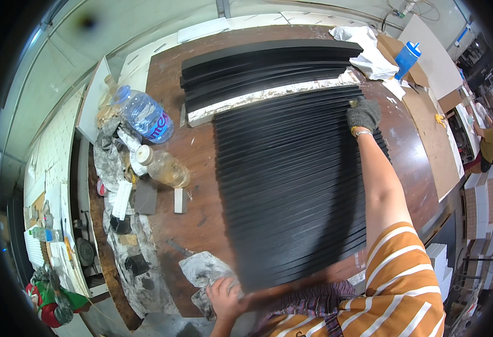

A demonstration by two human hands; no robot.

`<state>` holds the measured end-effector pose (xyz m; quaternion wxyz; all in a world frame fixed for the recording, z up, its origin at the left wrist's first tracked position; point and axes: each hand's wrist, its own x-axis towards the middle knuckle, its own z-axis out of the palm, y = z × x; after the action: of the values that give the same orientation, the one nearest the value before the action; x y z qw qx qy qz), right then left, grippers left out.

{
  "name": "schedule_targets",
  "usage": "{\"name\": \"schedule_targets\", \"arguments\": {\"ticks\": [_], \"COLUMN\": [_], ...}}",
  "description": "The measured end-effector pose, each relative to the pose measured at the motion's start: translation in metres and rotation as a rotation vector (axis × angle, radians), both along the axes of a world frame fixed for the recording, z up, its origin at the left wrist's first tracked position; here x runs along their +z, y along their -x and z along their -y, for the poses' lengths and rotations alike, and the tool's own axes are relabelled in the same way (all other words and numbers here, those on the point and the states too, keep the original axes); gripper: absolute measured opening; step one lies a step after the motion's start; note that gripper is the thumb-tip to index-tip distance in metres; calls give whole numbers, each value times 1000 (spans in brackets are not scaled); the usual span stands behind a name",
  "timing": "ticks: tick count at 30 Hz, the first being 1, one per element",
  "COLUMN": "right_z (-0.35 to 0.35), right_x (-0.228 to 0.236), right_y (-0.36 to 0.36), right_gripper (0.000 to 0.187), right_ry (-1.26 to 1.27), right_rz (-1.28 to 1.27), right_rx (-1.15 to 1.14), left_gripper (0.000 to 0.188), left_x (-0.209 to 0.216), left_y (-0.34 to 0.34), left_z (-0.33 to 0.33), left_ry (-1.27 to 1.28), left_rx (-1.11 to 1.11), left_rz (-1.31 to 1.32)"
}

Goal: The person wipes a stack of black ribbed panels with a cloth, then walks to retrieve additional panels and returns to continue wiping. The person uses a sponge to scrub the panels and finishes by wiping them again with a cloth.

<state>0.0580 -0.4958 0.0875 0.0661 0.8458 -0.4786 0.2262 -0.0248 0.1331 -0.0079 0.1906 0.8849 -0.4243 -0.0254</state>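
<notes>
Beneath our right hand [364, 116], over twenty strips [288, 180] run lengthwise left to right, our left hand [225, 299] touches one rag [204, 271], and we cannot tell either grip.

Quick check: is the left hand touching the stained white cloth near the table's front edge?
Touching. The head view shows the left hand resting on the stained white cloth, without a gap.

Brown table [196, 238] w/ marks on top. Ctr: blk slats [286, 185], side by side. Far side: stacked blk strips [258, 63], paint-smeared white bar [274, 94] btwn. L: lrg water bottle [147, 117], sm. cloudy bottle [169, 168], white block [179, 200]. Near edge: stained rag [202, 268]. Far R: white cloth [370, 53].
</notes>
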Motion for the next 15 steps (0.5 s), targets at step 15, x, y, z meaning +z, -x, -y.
{"name": "schedule_targets", "arguments": {"ticks": [15], "right_z": [44], "right_x": [-63], "right_y": [-63], "right_gripper": [38], "right_ry": [-118], "right_rz": [126], "right_rx": [398], "left_gripper": [68], "left_x": [-11], "left_y": [7], "left_z": [-6], "left_ry": [-21], "left_rx": [-20], "left_rz": [3]}}
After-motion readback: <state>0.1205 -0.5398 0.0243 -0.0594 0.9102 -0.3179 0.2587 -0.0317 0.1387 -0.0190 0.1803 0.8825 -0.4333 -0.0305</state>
